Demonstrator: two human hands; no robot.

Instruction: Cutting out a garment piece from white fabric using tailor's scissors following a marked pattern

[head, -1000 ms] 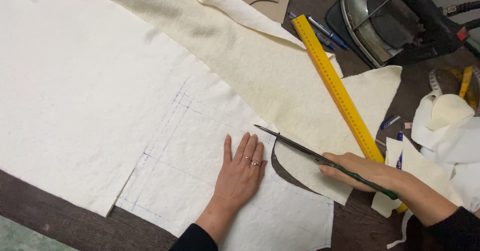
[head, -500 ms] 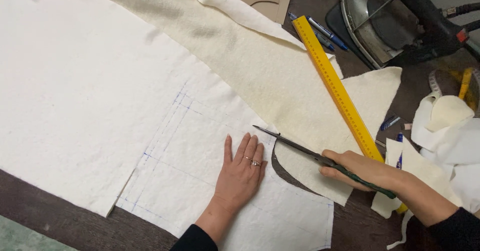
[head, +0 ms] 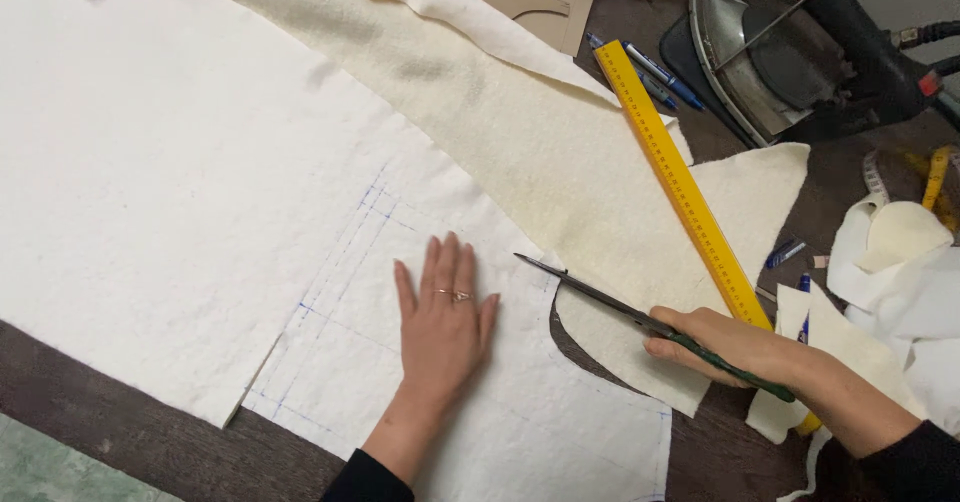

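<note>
Left hand (head: pixel 443 327) flat on white felt (head: pixel 180 192); right hand (head: pixel 725 347) grips green-handled scissors (head: pixel 640 317).

Green-handled scissors (head: pixel 640 320) are lying low, blades in the curved cut of the flat, blue-marked white fabric (head: pixel 420 262).

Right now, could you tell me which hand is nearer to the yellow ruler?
Right. The right hand grips the scissors just below the yellow ruler; the left hand lies flat on the white fabric, farther left.
</note>
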